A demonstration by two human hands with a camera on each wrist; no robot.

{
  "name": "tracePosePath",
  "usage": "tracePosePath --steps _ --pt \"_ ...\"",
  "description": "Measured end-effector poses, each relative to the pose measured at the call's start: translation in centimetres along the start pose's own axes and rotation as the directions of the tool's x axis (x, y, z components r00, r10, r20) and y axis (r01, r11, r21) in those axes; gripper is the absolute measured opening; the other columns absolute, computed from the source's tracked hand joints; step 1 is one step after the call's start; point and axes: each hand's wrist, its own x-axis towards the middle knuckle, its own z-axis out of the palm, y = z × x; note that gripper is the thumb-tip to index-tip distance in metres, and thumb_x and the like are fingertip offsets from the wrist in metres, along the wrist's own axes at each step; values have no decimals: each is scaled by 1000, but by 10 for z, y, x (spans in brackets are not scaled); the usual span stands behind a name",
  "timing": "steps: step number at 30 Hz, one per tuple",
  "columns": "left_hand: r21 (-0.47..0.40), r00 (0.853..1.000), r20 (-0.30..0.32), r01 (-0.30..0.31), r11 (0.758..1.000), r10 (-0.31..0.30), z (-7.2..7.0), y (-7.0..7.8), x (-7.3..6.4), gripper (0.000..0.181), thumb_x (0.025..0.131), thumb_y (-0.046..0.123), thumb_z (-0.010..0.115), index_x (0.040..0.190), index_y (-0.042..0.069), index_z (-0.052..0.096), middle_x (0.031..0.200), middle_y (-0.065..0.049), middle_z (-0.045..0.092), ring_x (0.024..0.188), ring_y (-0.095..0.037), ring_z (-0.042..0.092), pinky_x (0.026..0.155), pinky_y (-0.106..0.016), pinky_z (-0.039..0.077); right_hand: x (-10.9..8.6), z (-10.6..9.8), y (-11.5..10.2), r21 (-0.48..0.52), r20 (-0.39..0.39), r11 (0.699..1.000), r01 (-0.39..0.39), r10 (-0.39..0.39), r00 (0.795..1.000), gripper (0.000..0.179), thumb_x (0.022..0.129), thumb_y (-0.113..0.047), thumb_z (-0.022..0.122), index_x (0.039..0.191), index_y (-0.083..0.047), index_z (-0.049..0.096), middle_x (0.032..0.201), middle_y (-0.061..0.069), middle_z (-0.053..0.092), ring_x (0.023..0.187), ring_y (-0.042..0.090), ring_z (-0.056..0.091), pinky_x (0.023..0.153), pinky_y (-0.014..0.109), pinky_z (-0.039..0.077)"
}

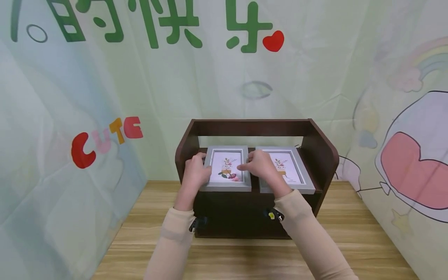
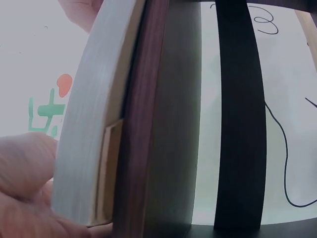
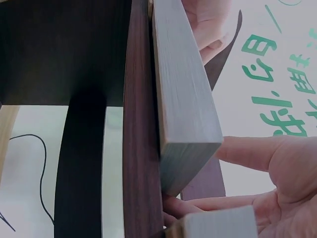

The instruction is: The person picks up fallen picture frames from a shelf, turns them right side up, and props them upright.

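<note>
A grey picture frame (image 1: 224, 159) with a flower picture lies face up on the left part of a dark brown shelf rack (image 1: 252, 128). My left hand (image 1: 196, 171) grips its left edge. At its right edge my right hand (image 1: 261, 163) pinches the frame, thumb over the front and fingers tucked into the gap. A second, similar frame (image 1: 285, 165) lies just to the right, partly behind the right hand. In the right wrist view, fingers (image 3: 228, 202) pass between the held frame (image 3: 190, 74) and the second frame's corner (image 3: 220, 223).
The rack stands on a wood-grain tabletop (image 1: 133, 241), with tall side panels and a back rail. Printed cloth walls (image 1: 217, 93) surround it, bearing green characters, a red heart (image 1: 273, 41) and coloured letters. Beneath the shelf board (image 2: 148, 99) is an open lower space.
</note>
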Motion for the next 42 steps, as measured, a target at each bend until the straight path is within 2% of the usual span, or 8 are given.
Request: tracePosePath --steps 2,4,7,15,21,28,34,42 --pt "-1 1000 -11 -3 1000 3 1 -1 1 44 86 6 57 129 -4 52 122 -23 60 106 -32 58 91 -46 49 0 0 0 -6 1 1000 -8 8 1000 36 79 -29 76 67 -3 53 63 4 50 58 15 43 55 27 39" --pt "-7 1000 -21 -3 1000 2 1 -1 1 44 84 3 57 128 -4 52 120 -23 61 106 -32 59 89 -45 50 -1 0 1 -12 4 1000 -20 20 1000 34 79 -29 76 90 2 65 88 13 66 76 21 58 70 32 50" --pt "-19 999 -38 -6 1000 5 2 0 -1 45 84 2 57 128 -4 53 119 -23 62 108 -32 59 89 -45 50 -1 -1 2 0 3 999 -36 36 999 55 80 -28 75 122 2 60 127 19 60 111 30 59 93 41 50" --pt "-70 996 -93 -13 997 6 3 1 -5 45 84 2 58 128 -3 53 122 -23 62 113 -32 59 92 -45 50 -3 0 3 75 -24 996 -58 60 998 52 82 -20 72 127 0 57 129 17 58 120 32 54 97 42 48" --pt "-94 992 -128 -25 995 13 5 1 -7 44 84 3 59 128 -3 54 119 -23 62 109 -32 60 92 -45 50 -4 2 4 98 -102 995 -9 19 995 47 81 -10 72 124 0 60 125 16 62 116 30 57 98 42 46" --pt "-158 984 -180 -32 987 3 3 4 -9 47 86 4 62 131 -1 51 122 -21 61 109 -31 61 94 -44 50 -6 2 5 103 -198 994 46 -25 980 54 77 -7 74 127 1 57 121 17 64 117 32 55 98 43 44" --pt "-187 984 -175 -4 982 -29 3 6 -10 51 88 9 62 135 -1 47 128 -22 57 109 -33 61 92 -44 51 -5 0 8 136 -194 989 52 -24 981 59 78 -6 73 132 2 51 123 17 63 112 31 60 93 41 49" --pt "-252 979 -203 -35 967 -18 2 7 -10 50 87 8 62 134 -2 48 124 -22 61 111 -30 62 93 -40 51 -5 -4 9 225 -169 973 47 -9 986 61 79 -3 73 134 4 48 125 20 61 109 29 64 90 39 52"
